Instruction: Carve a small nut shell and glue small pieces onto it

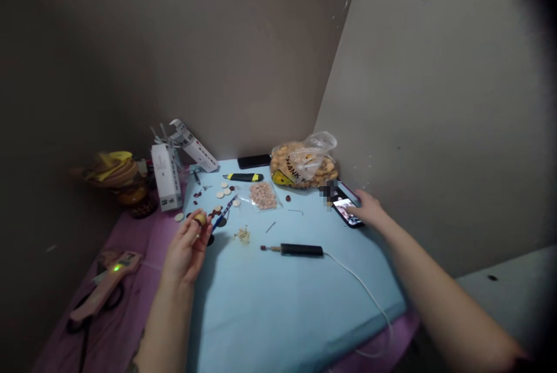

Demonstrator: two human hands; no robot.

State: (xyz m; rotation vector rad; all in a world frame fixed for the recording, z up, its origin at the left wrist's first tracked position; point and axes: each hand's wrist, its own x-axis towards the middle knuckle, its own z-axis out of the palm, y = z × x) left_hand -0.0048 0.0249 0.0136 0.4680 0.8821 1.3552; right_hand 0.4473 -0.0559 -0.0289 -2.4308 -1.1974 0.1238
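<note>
My left hand (pixel 189 245) is raised over the left side of the blue cloth, fingers closed around a small round yellowish-brown nut-like piece (pixel 201 219). A blue pencil-like stick (pixel 223 214) runs up and right from beside its fingertips; whether it touches the hand I cannot tell. At the right, my right hand (pixel 369 210) has its fingers stretched out against a phone (pixel 346 205) with a lit screen. Between the hands lies a black rotary tool (pixel 301 250) with a white cord and a reddish tip. Pale crumbs (pixel 242 235) are scattered above it.
Behind are a bag of brownish pieces (pixel 300 165), a small packet of pinkish beads (pixel 263 195), a yellow-black cutter (pixel 243 177) and a dark phone (pixel 254 162). White boxes (pixel 166 178), several discs (pixel 226 191), a jar (pixel 134 199) and a pink device (pixel 104 289) occupy the left.
</note>
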